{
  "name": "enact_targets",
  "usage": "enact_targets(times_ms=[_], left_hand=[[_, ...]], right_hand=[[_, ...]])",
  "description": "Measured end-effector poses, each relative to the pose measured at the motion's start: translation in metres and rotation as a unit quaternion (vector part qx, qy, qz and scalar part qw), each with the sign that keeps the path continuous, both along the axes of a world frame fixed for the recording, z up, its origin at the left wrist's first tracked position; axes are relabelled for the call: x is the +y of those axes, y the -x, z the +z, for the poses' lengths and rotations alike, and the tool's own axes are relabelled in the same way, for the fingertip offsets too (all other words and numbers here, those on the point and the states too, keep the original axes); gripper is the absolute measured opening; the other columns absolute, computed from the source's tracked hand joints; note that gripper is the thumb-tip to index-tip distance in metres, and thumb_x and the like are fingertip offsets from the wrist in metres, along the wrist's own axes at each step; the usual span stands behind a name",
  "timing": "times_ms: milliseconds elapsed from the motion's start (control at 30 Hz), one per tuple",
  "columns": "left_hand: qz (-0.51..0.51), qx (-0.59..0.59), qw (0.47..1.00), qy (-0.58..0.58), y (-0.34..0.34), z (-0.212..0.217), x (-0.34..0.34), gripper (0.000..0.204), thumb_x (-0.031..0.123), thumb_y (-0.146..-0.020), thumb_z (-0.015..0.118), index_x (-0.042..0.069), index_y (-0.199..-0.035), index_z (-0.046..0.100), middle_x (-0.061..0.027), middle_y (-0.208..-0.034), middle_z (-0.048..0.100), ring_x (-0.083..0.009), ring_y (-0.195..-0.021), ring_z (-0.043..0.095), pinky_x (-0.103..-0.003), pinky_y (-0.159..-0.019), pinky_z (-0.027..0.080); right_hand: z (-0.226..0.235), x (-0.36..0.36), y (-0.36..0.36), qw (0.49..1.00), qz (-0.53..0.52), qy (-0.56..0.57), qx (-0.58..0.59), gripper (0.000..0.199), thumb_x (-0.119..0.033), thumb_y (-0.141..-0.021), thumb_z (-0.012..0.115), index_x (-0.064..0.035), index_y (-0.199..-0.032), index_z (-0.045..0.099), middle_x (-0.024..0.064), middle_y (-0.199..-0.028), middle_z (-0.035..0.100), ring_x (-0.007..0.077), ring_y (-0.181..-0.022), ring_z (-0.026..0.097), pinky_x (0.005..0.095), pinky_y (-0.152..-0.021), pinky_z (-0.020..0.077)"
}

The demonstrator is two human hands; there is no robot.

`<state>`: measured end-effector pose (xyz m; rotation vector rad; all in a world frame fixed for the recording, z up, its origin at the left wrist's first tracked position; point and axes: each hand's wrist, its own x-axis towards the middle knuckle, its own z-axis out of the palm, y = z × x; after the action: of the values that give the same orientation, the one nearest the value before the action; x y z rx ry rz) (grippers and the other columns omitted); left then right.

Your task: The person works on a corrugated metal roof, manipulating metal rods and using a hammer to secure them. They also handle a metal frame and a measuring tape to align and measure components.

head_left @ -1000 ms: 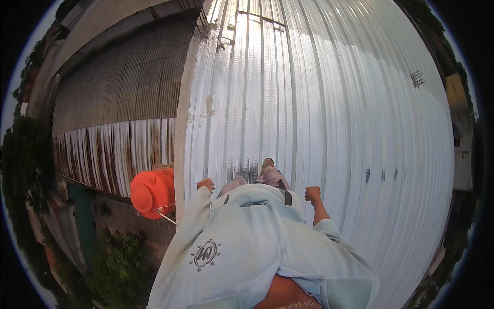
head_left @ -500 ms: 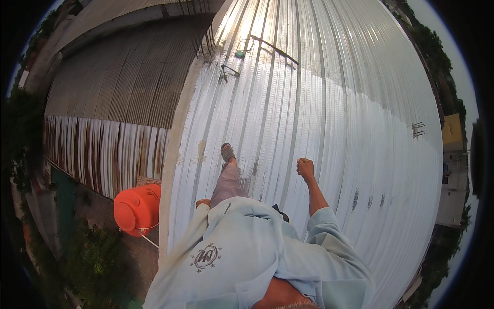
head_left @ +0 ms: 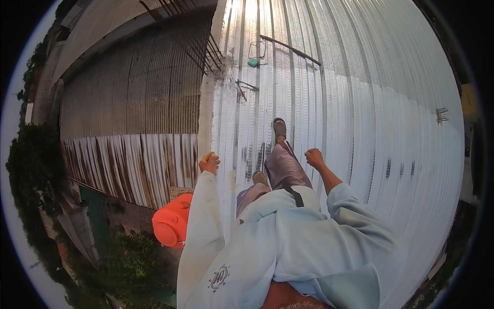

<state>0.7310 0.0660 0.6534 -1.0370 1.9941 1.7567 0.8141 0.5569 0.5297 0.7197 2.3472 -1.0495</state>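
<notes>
My left hand [head_left: 209, 163] hangs in the air near the roof's left edge, fingers curled in, with no object showing in it. Ahead of my right hip, my right hand [head_left: 314, 157] forms a loose fist above the ribbed metal roof [head_left: 339, 134], and nothing shows in it either. Both hands are apart from the roof. My right sandalled foot [head_left: 279, 129] is forward on the white-coated sheet, while the left foot [head_left: 260, 178] is behind it.
A long dark pole [head_left: 293, 50], a small green item [head_left: 252, 62] and a thin dark tool [head_left: 247, 87] lie ahead. Rebar [head_left: 203, 51] sticks up beside the concrete edge [head_left: 205, 118]. Beyond that drop are lower roofing [head_left: 131, 87] and an orange tank [head_left: 171, 221]. More rods [head_left: 441, 115] protrude right.
I have stepped forward, and my right foot is now in front. My left hand has swung up and forward from beside my hip. The pole and tools appear farther right in view.
</notes>
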Motion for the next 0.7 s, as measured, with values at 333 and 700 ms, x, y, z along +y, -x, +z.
enact_targets(times_ms=[333,700], left_hand=[[-0.267,0.025,0.952,0.146,0.165,-0.090,0.216,0.037,0.033,-0.093,0.067,0.005,-0.117,0.067,-0.0190,-0.124,0.064,-0.0348,-0.119,0.058,-0.045,-0.099,0.046],[-0.370,-0.032,0.922,0.108,0.329,-0.229,0.353,0.030,0.025,-0.085,0.072,0.013,-0.112,0.068,-0.0034,-0.124,0.065,-0.0289,-0.126,0.052,-0.045,-0.107,0.036]], right_hand=[[-0.159,-0.048,0.423,0.991,0.112,-0.011,-0.069,0.060,-0.032,-0.081,0.064,-0.0040,-0.133,0.058,0.0280,-0.125,0.062,0.0401,-0.114,0.062,0.0469,-0.098,0.0494],[-0.468,-0.065,0.803,0.888,0.357,-0.232,0.173,0.067,-0.020,-0.083,0.067,-0.0140,-0.144,0.040,0.0215,-0.129,0.052,0.0408,-0.107,0.063,0.0569,-0.087,0.0495]])
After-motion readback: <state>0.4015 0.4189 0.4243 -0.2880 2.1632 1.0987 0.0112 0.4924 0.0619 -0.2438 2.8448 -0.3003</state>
